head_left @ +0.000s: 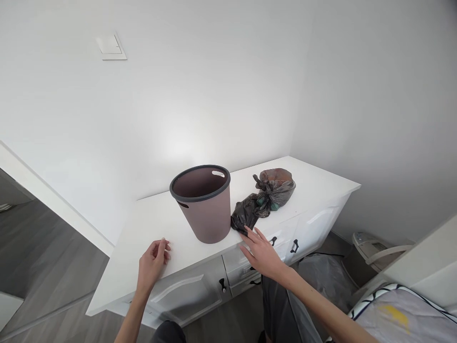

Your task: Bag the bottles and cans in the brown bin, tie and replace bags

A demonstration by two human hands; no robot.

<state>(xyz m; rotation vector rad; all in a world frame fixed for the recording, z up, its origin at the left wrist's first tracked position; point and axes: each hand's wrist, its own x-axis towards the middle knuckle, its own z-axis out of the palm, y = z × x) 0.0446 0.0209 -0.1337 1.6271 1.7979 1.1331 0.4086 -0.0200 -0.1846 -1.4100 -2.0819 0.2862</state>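
Note:
A mauve trash can [211, 216] with a dark rim and cut-out handles stands upright on the white cabinet top. Just right of it lies a crumpled black plastic bag [244, 212], touching or nearly touching its side. A knotted, filled dark plastic bag [280, 190] rests behind that, with brownish and green contents showing through. My right hand [262, 251] is open, fingers spread, the tips at the near end of the crumpled bag. Left of the can, my left hand [153, 262] rests by the cabinet's front edge, its fingers curled in with nothing visible in them.
The white cabinet [150, 224] has doors and drawers with black handles, and stands against the wall. A light switch [111, 46] is up at left. On the floor at right are a beige bin-like container [367, 255] and clear plastic, near a patterned cushion [403, 314].

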